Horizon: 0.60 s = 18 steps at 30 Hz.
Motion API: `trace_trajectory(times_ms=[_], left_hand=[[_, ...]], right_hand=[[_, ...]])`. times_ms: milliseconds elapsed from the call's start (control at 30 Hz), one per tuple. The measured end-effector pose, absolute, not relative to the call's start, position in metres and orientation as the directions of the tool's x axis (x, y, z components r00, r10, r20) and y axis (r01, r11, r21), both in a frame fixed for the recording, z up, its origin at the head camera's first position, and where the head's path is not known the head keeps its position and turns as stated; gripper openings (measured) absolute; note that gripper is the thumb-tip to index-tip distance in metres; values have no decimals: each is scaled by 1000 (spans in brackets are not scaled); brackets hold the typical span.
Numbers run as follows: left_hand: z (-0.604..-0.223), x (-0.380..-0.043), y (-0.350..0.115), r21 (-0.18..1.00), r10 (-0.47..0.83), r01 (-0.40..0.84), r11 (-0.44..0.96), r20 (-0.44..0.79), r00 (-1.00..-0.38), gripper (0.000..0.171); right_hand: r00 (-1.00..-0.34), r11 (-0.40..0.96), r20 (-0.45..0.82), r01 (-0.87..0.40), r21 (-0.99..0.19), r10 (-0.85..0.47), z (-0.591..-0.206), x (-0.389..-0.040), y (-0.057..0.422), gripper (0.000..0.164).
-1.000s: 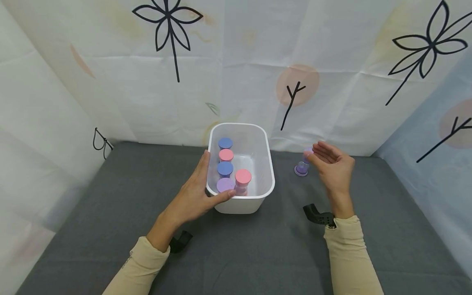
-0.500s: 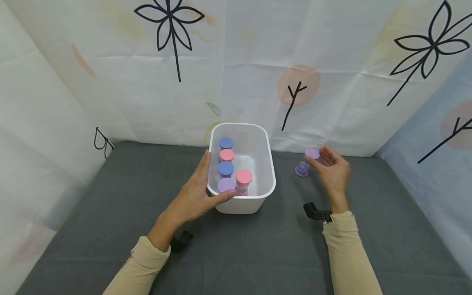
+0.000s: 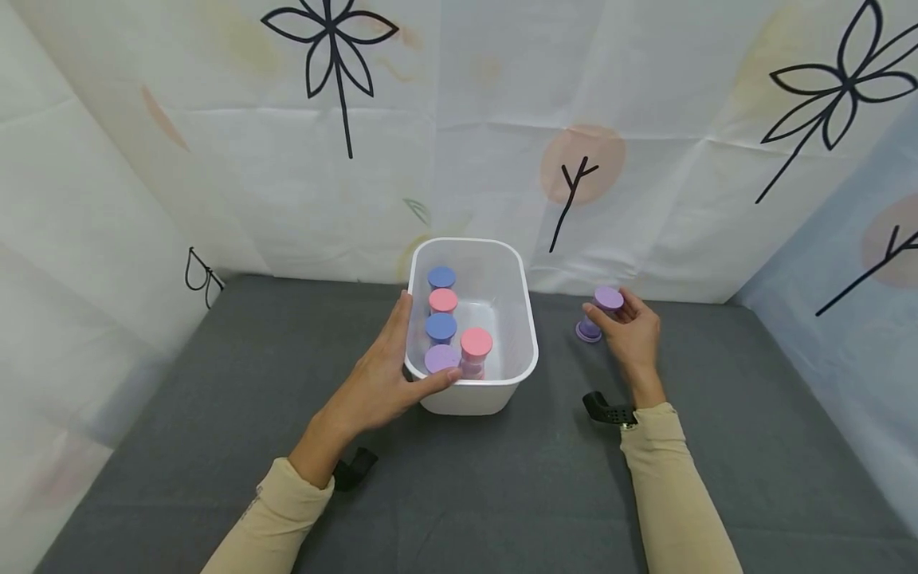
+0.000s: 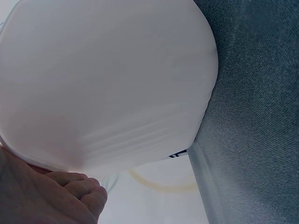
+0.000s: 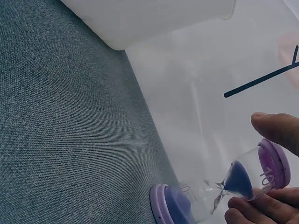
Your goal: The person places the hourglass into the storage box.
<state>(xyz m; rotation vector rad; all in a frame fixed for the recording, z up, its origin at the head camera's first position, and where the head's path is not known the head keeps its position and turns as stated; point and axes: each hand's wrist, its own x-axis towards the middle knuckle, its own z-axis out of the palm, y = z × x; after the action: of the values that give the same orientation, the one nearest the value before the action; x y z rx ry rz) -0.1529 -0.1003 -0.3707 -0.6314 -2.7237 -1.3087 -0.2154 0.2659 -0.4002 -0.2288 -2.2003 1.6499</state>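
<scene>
A purple-capped hourglass (image 3: 608, 298) stands on the dark cloth to the right of a white plastic tub (image 3: 529, 351). My right hand (image 3: 633, 335) has its thumb and fingers around the hourglass's upper end. In the right wrist view, dark sand fills part of both bulbs of the hourglass (image 5: 238, 179), its lower cap resting on the cloth. My left hand (image 3: 376, 383) holds the tub at its near left corner, thumb over the rim and fingers along the outer wall. Inside stand several hourglasses with blue (image 3: 441, 328), pink (image 3: 476, 343) and purple (image 3: 441, 358) caps.
Dark grey cloth (image 3: 459, 502) covers the table. A white printed curtain (image 3: 473, 159) rises right behind the tub and the hourglass, with more curtain at the left and a bluish one (image 3: 861, 231) at the right.
My right hand has moved left and slightly down, its thumb and fingers coming in around the purple hourglass's top. The left hand and the tub have stayed in place.
</scene>
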Motion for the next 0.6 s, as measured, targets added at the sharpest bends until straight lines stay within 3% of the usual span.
trace_trajectory(times_ms=[367, 600], left_hand=[[-370, -153, -100, 741, 337, 373, 558, 209, -918, 121], [-370, -153, -101, 740, 342, 385, 552, 220, -913, 121]], right_hand=[[-885, 318, 244, -116, -941, 397, -404, -218, 263, 58], [-891, 361, 219, -68, -930, 398, -396, -212, 265, 58]])
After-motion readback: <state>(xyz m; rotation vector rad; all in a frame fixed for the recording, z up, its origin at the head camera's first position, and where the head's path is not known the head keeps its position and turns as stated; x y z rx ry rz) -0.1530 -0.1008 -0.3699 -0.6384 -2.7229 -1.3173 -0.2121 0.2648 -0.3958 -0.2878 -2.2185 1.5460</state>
